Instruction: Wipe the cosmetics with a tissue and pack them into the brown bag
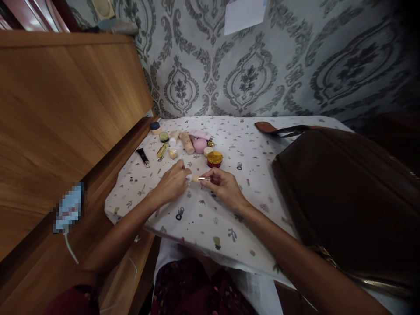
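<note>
Over the front of the white printed cloth, my two hands meet at a small beige cosmetic tube (pixel 195 179) with a shiny metallic cap. My right hand (pixel 228 188) pinches it by the cap end, between thumb and fingers. From the other side my left hand (pixel 173 181) is closed, fingers curled, on a small white piece (pixel 189 177) like tissue, touching the tube's beige end. Part of that white piece is hidden by the fingers. Just beyond my right hand stands a jar (pixel 215 159) with a gold lid and a red base.
Several cosmetics lie further back: a pink round container (pixel 200 145), a beige tube (pixel 187 142), a yellow bottle (pixel 162 150), a black tube (pixel 142 156) and a navy-lidded jar (pixel 155 127). A large dark brown bag (pixel 344 197) fills the right side. A wooden cabinet (pixel 65 109) borders the left.
</note>
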`<action>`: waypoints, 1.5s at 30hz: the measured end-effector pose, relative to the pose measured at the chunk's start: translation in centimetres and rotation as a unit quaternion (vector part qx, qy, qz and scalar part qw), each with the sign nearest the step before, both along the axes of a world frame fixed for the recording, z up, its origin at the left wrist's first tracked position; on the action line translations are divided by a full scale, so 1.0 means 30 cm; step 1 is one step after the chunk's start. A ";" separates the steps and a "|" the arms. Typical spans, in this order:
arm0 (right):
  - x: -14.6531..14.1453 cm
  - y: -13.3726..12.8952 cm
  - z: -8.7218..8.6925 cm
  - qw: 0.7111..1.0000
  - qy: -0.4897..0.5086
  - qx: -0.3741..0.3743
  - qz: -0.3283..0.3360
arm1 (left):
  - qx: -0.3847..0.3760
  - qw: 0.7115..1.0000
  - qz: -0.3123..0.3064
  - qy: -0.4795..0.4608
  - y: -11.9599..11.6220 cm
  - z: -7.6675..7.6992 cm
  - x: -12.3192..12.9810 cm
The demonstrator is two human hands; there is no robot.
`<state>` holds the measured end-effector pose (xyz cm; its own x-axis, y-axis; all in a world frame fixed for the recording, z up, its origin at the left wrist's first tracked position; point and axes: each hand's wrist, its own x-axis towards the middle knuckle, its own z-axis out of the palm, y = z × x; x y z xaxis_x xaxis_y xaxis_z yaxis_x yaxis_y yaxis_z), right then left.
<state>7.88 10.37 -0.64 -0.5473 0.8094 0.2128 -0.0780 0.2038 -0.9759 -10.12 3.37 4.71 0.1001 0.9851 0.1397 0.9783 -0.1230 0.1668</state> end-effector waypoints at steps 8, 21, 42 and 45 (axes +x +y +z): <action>-0.003 0.023 -0.002 0.994 0.087 -0.067 -0.013 | -0.021 0.979 0.062 -0.193 -0.018 -0.048 -0.215; -0.023 -0.036 0.033 0.957 0.163 -0.238 0.001 | 0.007 0.651 0.062 -0.756 0.032 -0.078 0.050; -0.008 -0.024 0.059 0.982 0.118 -0.133 -0.072 | 0.072 0.958 -0.053 -0.271 0.001 -0.068 0.071; -0.004 -0.013 0.061 0.971 0.148 -0.178 -0.063 | 0.072 0.958 -0.060 -0.270 0.002 -0.060 0.075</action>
<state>7.77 9.97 1.18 -0.3971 0.9169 0.0401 -0.3626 -0.1166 -0.9246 -7.86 3.42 2.90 0.0857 0.9381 0.3357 0.7320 -0.2879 0.6175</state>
